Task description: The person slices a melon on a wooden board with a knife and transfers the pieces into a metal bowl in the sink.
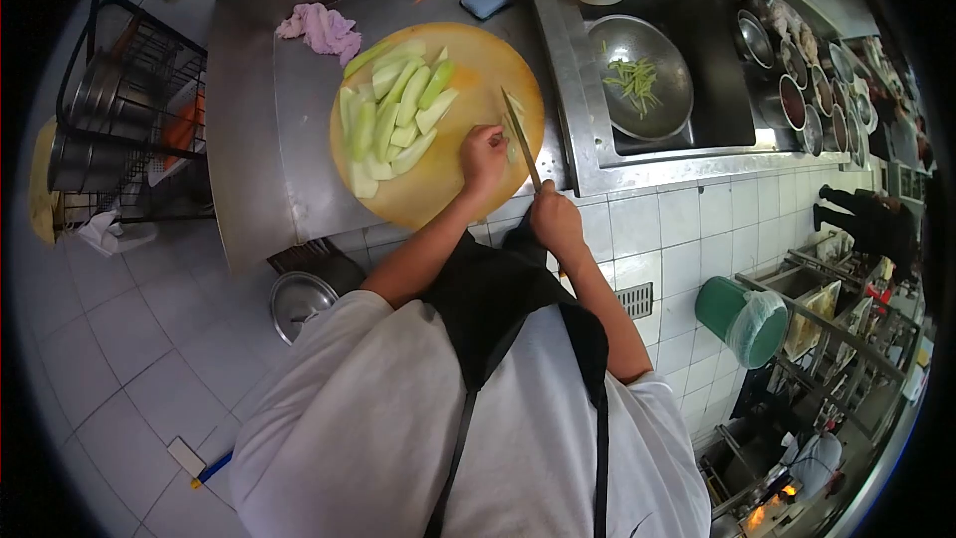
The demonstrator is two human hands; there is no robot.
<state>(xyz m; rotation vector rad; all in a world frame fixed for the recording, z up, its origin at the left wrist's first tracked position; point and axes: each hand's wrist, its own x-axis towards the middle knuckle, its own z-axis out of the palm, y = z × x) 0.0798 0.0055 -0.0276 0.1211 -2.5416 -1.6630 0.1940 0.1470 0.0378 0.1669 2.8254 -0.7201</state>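
My right hand (556, 220) is wrapped round the handle of a knife (525, 147), whose long blade lies across the right side of a round yellow cutting board (448, 194). Beside the blade, my left hand (483, 156) has its fingers curled at a pale green vegetable piece (512, 147), partly hidden by hand and knife. Thin slices (514, 108) show along the blade's far side. A pile of peeled pale green vegetable wedges (398, 115) covers the board's left half.
Behind the board lie a pink cloth (321, 30) and a blue sponge (485, 0). In the sink at right, a metal bowl (662, 105) contains thin green strips (633, 82). A wire rack with pots (95, 110) stands left. A green bin (732, 314) is on the floor at right.
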